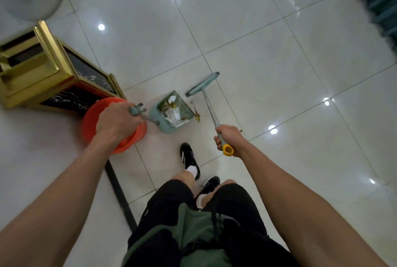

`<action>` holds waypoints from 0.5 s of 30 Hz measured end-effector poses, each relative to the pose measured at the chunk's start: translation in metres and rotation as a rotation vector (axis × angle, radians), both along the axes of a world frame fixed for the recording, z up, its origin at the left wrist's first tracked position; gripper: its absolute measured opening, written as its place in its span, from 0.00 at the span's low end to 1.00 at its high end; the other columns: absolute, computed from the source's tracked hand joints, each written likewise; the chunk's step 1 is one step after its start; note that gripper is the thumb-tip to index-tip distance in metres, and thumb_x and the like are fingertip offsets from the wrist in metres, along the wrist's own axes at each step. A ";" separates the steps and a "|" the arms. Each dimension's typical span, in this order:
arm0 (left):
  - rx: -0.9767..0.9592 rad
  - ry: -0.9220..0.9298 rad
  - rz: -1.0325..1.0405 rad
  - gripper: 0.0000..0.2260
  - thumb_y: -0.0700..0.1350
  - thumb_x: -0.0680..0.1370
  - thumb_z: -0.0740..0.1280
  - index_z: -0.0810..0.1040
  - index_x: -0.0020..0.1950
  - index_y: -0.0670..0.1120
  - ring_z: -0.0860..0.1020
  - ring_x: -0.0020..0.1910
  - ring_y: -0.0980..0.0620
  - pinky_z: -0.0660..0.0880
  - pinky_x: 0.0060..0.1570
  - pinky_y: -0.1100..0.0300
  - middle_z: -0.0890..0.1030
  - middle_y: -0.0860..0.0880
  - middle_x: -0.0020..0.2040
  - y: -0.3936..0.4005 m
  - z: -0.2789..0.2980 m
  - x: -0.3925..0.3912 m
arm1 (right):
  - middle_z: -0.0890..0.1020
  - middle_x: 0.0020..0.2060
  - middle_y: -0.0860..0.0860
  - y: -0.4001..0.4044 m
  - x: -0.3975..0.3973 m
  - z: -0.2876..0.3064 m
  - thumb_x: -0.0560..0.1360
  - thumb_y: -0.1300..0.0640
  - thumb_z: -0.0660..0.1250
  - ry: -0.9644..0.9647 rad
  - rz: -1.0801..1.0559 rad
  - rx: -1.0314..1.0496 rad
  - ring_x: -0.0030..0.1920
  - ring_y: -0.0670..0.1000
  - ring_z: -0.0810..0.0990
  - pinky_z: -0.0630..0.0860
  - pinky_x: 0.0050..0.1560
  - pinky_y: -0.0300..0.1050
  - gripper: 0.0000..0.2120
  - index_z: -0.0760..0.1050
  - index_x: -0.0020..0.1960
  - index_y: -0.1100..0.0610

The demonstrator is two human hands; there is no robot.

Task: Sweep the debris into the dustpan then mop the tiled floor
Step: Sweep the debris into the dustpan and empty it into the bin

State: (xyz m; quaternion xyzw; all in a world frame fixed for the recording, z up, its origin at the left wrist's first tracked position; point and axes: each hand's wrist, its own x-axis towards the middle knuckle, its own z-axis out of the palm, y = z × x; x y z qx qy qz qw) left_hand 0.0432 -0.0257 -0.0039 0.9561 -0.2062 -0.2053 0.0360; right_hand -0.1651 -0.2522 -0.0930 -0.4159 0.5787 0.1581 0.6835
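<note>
Glossy white tiled floor (268, 56) fills the frame, with a gold-trimmed bin (49, 73) at the left edge and a red bucket (94, 112) just below it. At centre the pale green dustpan (169, 112) sits on the tiles holding debris (171, 107), its handle gripped by the left hand (117, 119). The right hand (228, 139) is clenched round the broom (209, 103) handle, whose head rests on the floor just upper right of the pan, with a few scraps (196, 115) at the pan's lip.
</note>
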 end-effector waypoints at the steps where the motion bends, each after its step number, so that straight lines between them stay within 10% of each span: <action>1: 0.000 0.001 0.013 0.12 0.54 0.78 0.68 0.82 0.43 0.46 0.72 0.33 0.46 0.72 0.38 0.52 0.70 0.53 0.30 0.001 0.001 -0.003 | 0.75 0.36 0.58 -0.002 0.004 -0.002 0.81 0.59 0.59 0.004 0.026 0.008 0.26 0.48 0.72 0.71 0.25 0.40 0.11 0.73 0.60 0.63; 8: 0.037 0.086 0.071 0.21 0.67 0.72 0.58 0.82 0.47 0.55 0.82 0.36 0.45 0.82 0.43 0.48 0.82 0.52 0.35 0.011 0.005 -0.048 | 0.77 0.41 0.61 -0.016 -0.023 -0.020 0.82 0.61 0.55 0.098 0.371 -0.081 0.30 0.51 0.74 0.73 0.26 0.41 0.20 0.63 0.74 0.58; 15: 0.080 0.054 0.153 0.05 0.50 0.77 0.68 0.80 0.41 0.54 0.80 0.37 0.40 0.77 0.37 0.51 0.81 0.48 0.35 0.003 0.010 -0.155 | 0.78 0.43 0.62 -0.039 -0.092 -0.041 0.82 0.64 0.54 0.134 0.821 -0.228 0.28 0.54 0.77 0.80 0.34 0.49 0.10 0.70 0.60 0.63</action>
